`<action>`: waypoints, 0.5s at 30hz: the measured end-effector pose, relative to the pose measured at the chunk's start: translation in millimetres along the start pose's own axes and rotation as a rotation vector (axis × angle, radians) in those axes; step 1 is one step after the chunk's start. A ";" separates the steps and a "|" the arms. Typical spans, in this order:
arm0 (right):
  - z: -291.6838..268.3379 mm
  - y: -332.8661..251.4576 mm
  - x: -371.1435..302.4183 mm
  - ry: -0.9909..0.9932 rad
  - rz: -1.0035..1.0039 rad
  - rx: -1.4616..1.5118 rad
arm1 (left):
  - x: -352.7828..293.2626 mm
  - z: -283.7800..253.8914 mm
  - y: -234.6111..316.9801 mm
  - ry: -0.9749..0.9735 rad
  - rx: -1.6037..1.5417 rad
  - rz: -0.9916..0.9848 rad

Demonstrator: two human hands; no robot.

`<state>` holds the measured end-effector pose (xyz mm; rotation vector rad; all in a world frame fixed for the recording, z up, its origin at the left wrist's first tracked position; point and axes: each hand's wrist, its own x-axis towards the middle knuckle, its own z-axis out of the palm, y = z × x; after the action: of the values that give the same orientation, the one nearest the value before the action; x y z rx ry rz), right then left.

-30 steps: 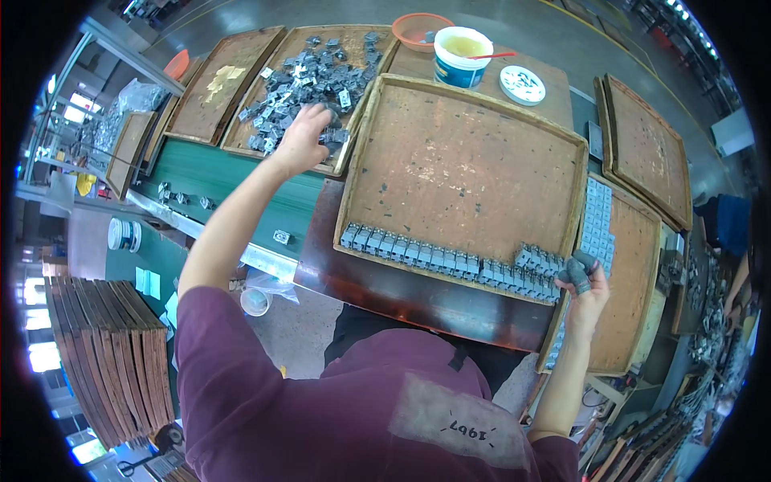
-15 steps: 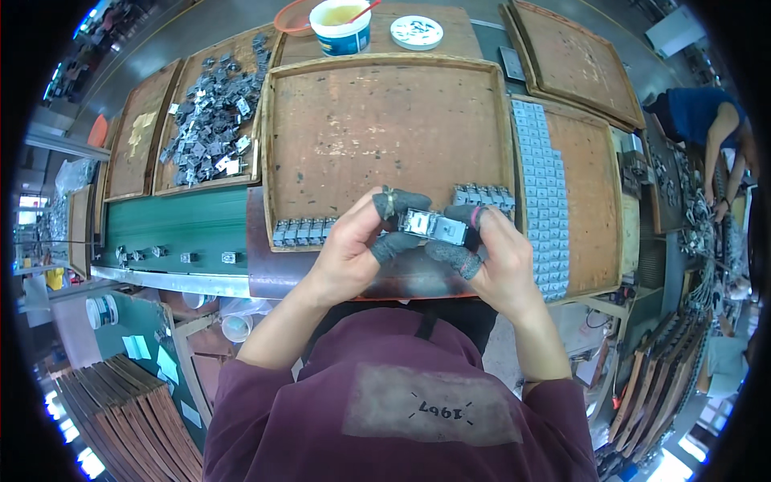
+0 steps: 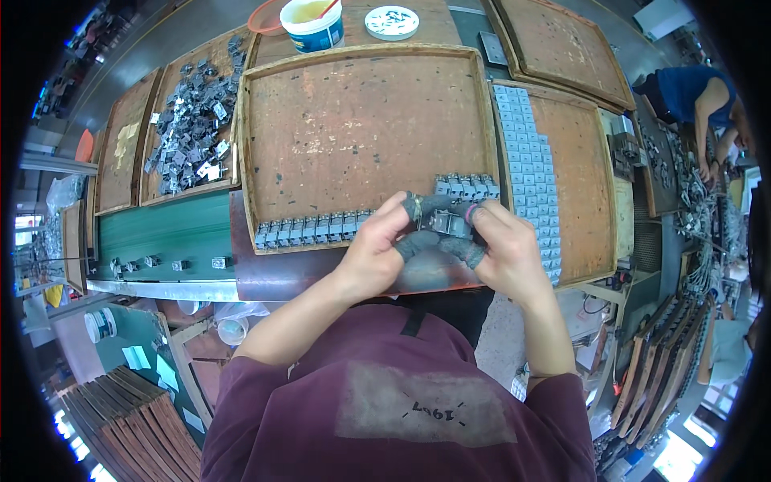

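Observation:
Between my fingertips is a small boxy metal part (image 3: pixel 450 224), grey with a shiny face. My left hand (image 3: pixel 376 247) pinches one end of it, and my right hand (image 3: pixel 509 247) grips the other. Dark grey covers wrap the thumb and finger on each hand and partly hide the part. Both hands are above the near edge of a shallow wooden tray (image 3: pixel 353 53). Inside that tray, a row of similar metal parts (image 3: pixel 309 229) lines the near left edge, and a shorter group (image 3: pixel 467 186) stands at the near right.
Loose metal parts (image 3: pixel 193 124) are heaped in a tray at left. A few sit on the green conveyor belt (image 3: pixel 165 226). At right, a tray holds neat rows of grey parts (image 3: pixel 526 165). A bucket (image 3: pixel 312 28) and white dish (image 3: pixel 392 22) stand behind. A co-worker (image 3: pixel 699 100) bends at far right.
The metal part has turned between my fingers and now shows a shorter, darker side. Both hands still grip it. The whole view has shifted, with the trays now further left.

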<state>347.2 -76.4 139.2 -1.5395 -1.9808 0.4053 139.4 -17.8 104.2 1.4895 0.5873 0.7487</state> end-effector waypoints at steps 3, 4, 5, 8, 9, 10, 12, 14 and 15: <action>7.4 7.3 -1.6 0.022 0.007 -0.046 | 3.2 7.2 -10.7 0.032 0.262 0.059; 9.5 10.8 -2.1 0.021 0.022 -0.050 | 7.0 6.9 -12.5 0.025 0.259 0.058; 8.9 17.7 -1.7 0.021 0.027 -0.049 | 10.7 6.0 -14.0 0.012 0.068 -0.039; 3.1 33.6 0.3 -0.048 0.044 0.161 | 16.9 5.9 -17.7 0.002 -0.253 -0.206; 3.5 33.4 0.6 -0.049 0.045 0.165 | 18.5 6.8 -17.2 -0.005 -0.130 -0.138; 5.4 32.2 1.4 -0.040 0.041 0.118 | 19.7 7.6 -17.6 -0.012 -0.007 -0.069; 10.0 31.5 -0.7 -0.026 0.048 0.067 | 22.4 11.4 -20.5 -0.008 0.086 -0.034; 22.7 34.1 -5.1 0.071 0.051 -0.019 | 25.1 12.6 -25.0 -0.001 0.179 0.002; 26.9 31.2 -5.3 0.119 0.049 -0.048 | 25.7 10.8 -27.7 -0.009 0.265 -0.013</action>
<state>355.5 -69.5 99.0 -1.6070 -1.8769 0.2815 166.6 -3.8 79.5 1.7299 0.7091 0.6724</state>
